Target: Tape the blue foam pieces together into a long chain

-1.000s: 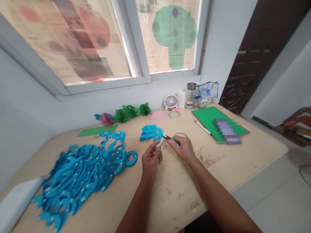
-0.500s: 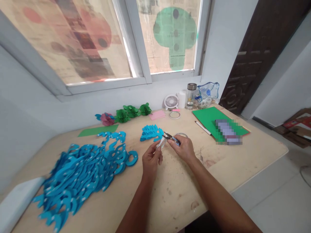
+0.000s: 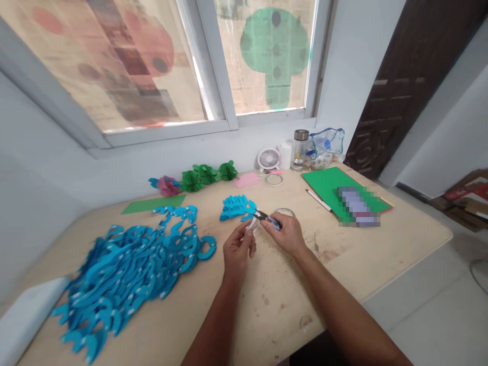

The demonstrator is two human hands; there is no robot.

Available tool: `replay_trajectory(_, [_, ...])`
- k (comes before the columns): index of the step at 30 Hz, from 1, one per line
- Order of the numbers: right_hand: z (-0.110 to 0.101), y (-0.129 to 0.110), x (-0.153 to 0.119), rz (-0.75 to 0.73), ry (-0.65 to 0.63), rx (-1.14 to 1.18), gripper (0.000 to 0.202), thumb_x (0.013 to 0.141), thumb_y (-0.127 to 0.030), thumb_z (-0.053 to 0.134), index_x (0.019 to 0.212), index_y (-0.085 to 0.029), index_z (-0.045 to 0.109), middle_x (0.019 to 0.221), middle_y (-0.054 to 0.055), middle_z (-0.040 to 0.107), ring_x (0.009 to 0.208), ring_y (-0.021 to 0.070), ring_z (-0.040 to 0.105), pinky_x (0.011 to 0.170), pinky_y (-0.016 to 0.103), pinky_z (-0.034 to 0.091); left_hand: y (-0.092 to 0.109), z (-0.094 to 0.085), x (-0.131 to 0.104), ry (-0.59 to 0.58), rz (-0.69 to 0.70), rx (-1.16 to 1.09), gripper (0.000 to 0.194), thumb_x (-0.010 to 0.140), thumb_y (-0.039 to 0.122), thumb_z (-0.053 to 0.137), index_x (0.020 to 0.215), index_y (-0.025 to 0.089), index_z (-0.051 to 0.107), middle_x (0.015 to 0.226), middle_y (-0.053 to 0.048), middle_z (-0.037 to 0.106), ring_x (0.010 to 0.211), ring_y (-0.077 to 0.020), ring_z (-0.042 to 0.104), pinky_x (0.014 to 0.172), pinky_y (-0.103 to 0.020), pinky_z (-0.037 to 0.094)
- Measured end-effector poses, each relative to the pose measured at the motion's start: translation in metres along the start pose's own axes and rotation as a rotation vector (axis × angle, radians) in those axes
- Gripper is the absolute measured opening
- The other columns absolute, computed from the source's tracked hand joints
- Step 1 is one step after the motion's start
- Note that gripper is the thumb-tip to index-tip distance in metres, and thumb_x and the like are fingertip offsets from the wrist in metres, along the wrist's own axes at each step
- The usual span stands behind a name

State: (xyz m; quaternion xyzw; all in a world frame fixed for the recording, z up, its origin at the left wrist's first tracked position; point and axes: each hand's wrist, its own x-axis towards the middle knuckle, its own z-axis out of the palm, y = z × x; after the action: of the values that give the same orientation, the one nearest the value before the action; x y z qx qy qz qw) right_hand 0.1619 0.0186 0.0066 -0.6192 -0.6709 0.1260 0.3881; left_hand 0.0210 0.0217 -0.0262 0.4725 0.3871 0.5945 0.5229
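Note:
My left hand (image 3: pixel 238 246) pinches a narrow white strip (image 3: pixel 252 222) between thumb and fingertips, its upper end pointing away from me. In my right hand (image 3: pixel 288 232) is a pair of pliers (image 3: pixel 267 218) with dark jaws and blue-and-black handles. The jaws reach the strip's upper end; whether they grip it I cannot tell. Just beyond the hands lies a small group of blue paper pieces (image 3: pixel 234 207). Left of them, a large heap of curved blue paper pieces (image 3: pixel 129 274) with white patches covers much of the table.
Green paper flowers (image 3: pixel 208 174), pink paper (image 3: pixel 246 180) and a small white fan (image 3: pixel 269 159) line the wall. A glass bottle (image 3: pixel 300 151) stands beside a clear bag (image 3: pixel 328 145). At right are a white pen (image 3: pixel 318 200) and green sheets (image 3: pixel 324 178) under a blurred object.
The plier jaws, spread apart before, are now closer together at the strip's upper end. My left hand has hardly moved.

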Motion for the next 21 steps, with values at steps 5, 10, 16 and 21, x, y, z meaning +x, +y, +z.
replay_trajectory(5, [0.0007, -0.0010, -0.0001, -0.011, -0.009, 0.011, 0.039, 0.083, -0.051, 0.044, 0.067, -0.018, 0.060, 0.055, -0.001, 0.051, 0.053, 0.0103, 0.045, 0.053, 0.021, 0.028, -0.0011, -0.0002, -0.0002, -0.009, -0.003, -0.002, 0.038, 0.073, 0.034, 0.064, 0.107, 0.016, 0.061, 0.049, 0.008, 0.043, 0.035, -0.0033, 0.035, 0.037, -0.018, 0.028])
replay_trajectory(10, [0.0013, -0.0012, -0.0007, -0.030, -0.017, 0.025, 0.038, 0.083, -0.049, 0.045, 0.065, -0.018, 0.059, 0.054, -0.001, 0.050, 0.052, 0.0103, 0.044, 0.052, 0.021, 0.027, -0.0017, -0.0003, -0.0004, 0.003, -0.017, 0.014, 0.037, 0.072, 0.034, 0.065, 0.106, 0.017, 0.062, 0.050, 0.008, 0.043, 0.036, -0.0036, 0.035, 0.037, -0.018, 0.027])
replay_trajectory(16, [0.0018, -0.0015, -0.0013, -0.048, -0.023, 0.020, 0.039, 0.083, -0.049, 0.045, 0.063, -0.018, 0.058, 0.053, -0.001, 0.049, 0.052, 0.0102, 0.044, 0.052, 0.021, 0.027, 0.0001, 0.0005, -0.0005, 0.026, -0.021, 0.045, 0.038, 0.071, 0.035, 0.065, 0.104, 0.016, 0.063, 0.050, 0.007, 0.043, 0.036, -0.0034, 0.035, 0.036, -0.017, 0.027])
replay_trajectory(21, [0.0013, -0.0017, -0.0008, -0.029, -0.017, 0.021, 0.039, 0.083, -0.050, 0.044, 0.066, -0.018, 0.060, 0.055, -0.001, 0.051, 0.052, 0.0106, 0.044, 0.052, 0.021, 0.027, 0.0017, 0.0021, -0.0022, 0.030, -0.022, 0.084, 0.036, 0.070, 0.037, 0.066, 0.099, 0.015, 0.065, 0.051, 0.007, 0.044, 0.036, -0.0032, 0.035, 0.035, -0.017, 0.027])
